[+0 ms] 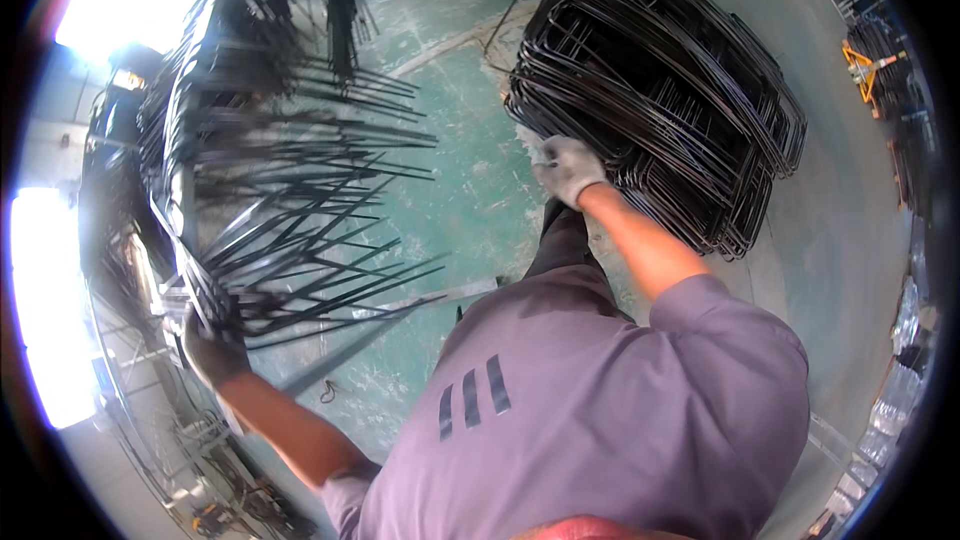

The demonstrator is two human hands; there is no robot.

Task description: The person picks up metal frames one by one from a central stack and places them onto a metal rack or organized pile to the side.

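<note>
My left hand (212, 348), in a grey glove, is closed around the near end of a bundle of dark bent metal rods (300, 270) at the left. The rods fan out toward the middle, partly smeared by motion, and hide some of the fingers. My right hand (567, 170), in a pale work glove, is low at the near left side of a large stack of black bent-wire frames (650, 70). Its fingers are curled in, and nothing shows in them. Whether it touches the stack I cannot tell.
More dark rods hang along a rack (180, 170) on the left, their free ends jutting over the green floor (460, 175). A flat metal bar (440, 297) lies low between rack and legs. A yellow-orange metal piece (866, 70) and wrapped bundles (895, 400) line the far right.
</note>
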